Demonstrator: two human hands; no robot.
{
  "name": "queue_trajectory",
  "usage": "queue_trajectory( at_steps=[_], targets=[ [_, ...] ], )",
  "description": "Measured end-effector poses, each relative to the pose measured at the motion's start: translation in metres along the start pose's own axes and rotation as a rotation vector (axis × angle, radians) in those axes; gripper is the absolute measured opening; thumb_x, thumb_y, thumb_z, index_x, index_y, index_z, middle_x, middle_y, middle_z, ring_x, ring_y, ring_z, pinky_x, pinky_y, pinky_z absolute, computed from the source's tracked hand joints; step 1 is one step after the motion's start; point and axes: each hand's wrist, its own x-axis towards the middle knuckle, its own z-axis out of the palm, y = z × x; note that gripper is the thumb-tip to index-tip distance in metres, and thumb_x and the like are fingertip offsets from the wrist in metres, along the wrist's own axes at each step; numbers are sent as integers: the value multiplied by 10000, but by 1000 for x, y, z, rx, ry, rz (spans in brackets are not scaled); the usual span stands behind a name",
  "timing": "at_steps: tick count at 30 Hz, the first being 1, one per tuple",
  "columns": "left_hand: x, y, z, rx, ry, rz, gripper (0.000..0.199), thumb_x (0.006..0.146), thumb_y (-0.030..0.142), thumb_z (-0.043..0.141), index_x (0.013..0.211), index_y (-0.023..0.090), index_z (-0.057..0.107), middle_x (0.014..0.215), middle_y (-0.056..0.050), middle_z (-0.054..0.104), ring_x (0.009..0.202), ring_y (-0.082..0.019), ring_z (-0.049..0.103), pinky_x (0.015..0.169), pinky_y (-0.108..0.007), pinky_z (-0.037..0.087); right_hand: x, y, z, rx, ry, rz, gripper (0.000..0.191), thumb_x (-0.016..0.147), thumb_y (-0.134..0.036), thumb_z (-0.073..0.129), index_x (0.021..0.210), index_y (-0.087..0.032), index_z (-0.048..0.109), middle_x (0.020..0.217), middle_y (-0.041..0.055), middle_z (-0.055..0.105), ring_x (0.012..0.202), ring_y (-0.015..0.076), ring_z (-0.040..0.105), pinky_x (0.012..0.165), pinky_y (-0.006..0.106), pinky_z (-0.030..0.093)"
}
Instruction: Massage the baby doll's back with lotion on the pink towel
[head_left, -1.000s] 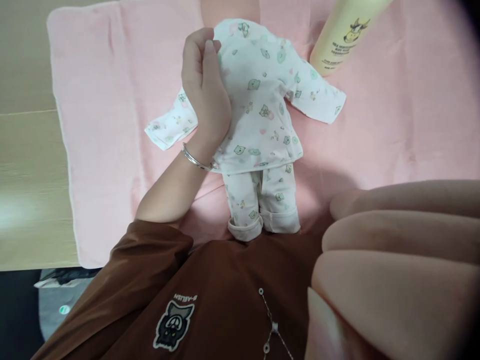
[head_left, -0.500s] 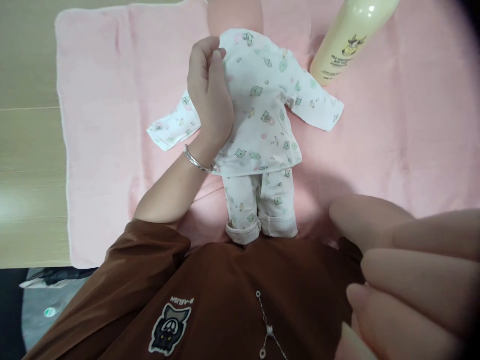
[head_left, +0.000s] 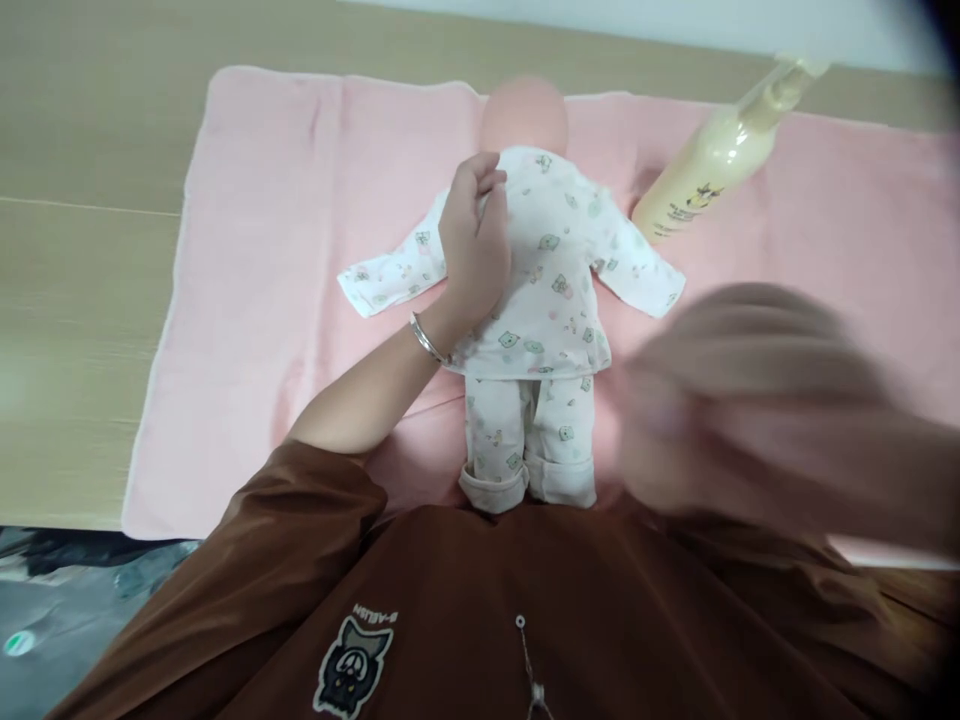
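Note:
A baby doll [head_left: 559, 245] lies on a pink blanket, dressed in a white printed long-sleeved top and matching trousers [head_left: 495, 430] with turned-up cuffs. Its smooth round head [head_left: 525, 115] points away from me, and no face shows. My left hand [head_left: 476, 235] rests against the doll's side near the shoulder, fingers curled over the top's edge. A silver bracelet circles that wrist. Close to the camera, my right hand [head_left: 750, 400] hangs above the blanket right of the doll, smeared by motion; whether it holds anything cannot be made out.
The pink blanket [head_left: 255, 300] covers much of a wooden table [head_left: 82, 300]. A pale yellow pump bottle [head_left: 705, 170] is beyond the doll's right-hand sleeve. My brown shirt [head_left: 465, 600] borders the near edge, and clutter [head_left: 75, 590] shows below the table at left.
The view has tilted up, bringing the doll's whole head, the bottle's pump and the blanket's far edge into sight. My right hand has risen and blurred; the left keeps its hold.

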Motion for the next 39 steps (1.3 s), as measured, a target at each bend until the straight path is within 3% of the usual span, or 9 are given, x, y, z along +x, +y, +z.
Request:
queue_trajectory(
  at_steps=[2,5,8,11,14,20,29,34,39],
  targets=[
    [4,-2,-1,19,22,-40,287,1027,6,468,1125,255,575,1201,-15,738,1136,-135,661,1131,-372,551,16,21,39,-74,-52,-50,313,988,-241,487,748,-338,664,626,-25,642,586,193,601,617,396,567],
    [8,-7,-4,37,62,-76,286,1020,40,430,1162,238,580,1198,-39,741,1160,-151,687,1136,-387,563,34,62,90,-215,-179,212,386,949,-164,419,1152,-253,735,1059,63,789,1020,254,728,937,460,622],
    [5,-11,-5,149,34,-14,333,992,98,399,1210,248,601,1265,-54,738,1244,-200,683,1173,-427,543,43,97,108,-224,-269,322,528,944,-137,388,1406,-194,638,1509,88,647,1490,255,521,1296,523,397],
    [-4,-10,-3,339,-57,112,395,968,133,389,1263,228,633,1334,-80,730,1305,-240,654,1222,-465,498,48,117,103,-190,-371,380,583,989,-218,398,1557,-132,501,1707,94,428,1640,250,306,1391,533,196],
    [-12,-6,-1,480,-170,232,442,960,149,418,1343,179,636,1431,-102,698,1383,-252,608,1276,-461,437,49,116,96,-223,-410,485,659,1040,-305,364,1633,-16,347,1755,185,296,1667,308,225,1388,553,174],
    [-6,-4,-8,480,-91,183,420,1077,291,360,1313,205,697,1313,-96,774,1238,-242,720,1125,-422,567,41,90,98,-300,-427,388,618,1018,-218,343,1599,-30,435,1718,188,377,1647,320,286,1380,556,208],
    [-1,-12,-13,482,-104,214,515,1059,237,344,1533,251,543,1273,-74,794,1228,-230,735,1090,-417,589,51,111,87,-293,-430,594,705,1090,-431,325,1628,25,348,1720,248,335,1646,356,276,1361,564,248],
    [-4,0,-8,580,-143,158,552,1026,177,378,1572,149,451,1536,-171,620,1432,-280,603,1216,-453,498,48,102,89,-250,-484,368,603,1032,-214,341,1601,-44,445,1724,169,375,1645,293,297,1379,492,234],
    [-12,3,-1,755,-249,224,522,1030,208,399,1513,30,485,1608,-256,516,1578,-351,423,1344,-549,306,55,133,87,-196,-421,579,665,1077,-402,319,1607,-9,406,1720,221,355,1646,333,284,1370,573,195]
  ],
)
